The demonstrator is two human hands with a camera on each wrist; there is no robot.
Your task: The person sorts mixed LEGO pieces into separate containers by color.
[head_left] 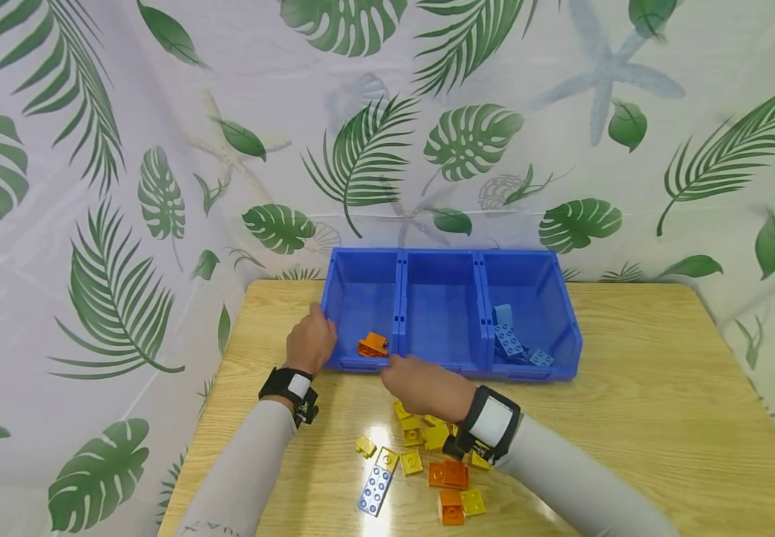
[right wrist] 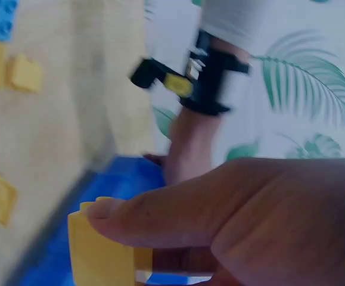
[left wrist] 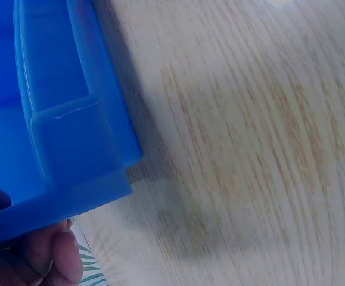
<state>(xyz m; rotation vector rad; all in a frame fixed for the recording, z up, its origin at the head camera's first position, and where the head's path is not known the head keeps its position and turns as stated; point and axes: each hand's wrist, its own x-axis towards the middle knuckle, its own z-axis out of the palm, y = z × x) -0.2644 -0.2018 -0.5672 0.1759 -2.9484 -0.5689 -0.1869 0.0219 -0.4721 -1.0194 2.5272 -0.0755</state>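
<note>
A blue three-compartment bin point(head_left: 442, 365) stands at the back of the table. My left hand point(head_left: 309, 341) grips its left wall near the front corner; in the left wrist view, fingers point(left wrist: 65, 256) curl under the blue edge. Over the front rim of the left compartment is my right hand point(head_left: 427, 384), pinching a yellow toy brick point(right wrist: 103, 253) between thumb and fingers. The head view hides that brick behind the hand. Orange bricks point(head_left: 374, 344) lie in the left compartment, light and darker blue bricks point(head_left: 509, 339) in the right one.
Several yellow bricks point(head_left: 411, 462) lie loose on the wooden table point(head_left: 662, 410), partly beneath my right forearm. Among them are orange bricks point(head_left: 449, 474) and a light blue brick point(head_left: 375, 490). A leaf-patterned cloth point(head_left: 468, 142) hangs right behind the bin.
</note>
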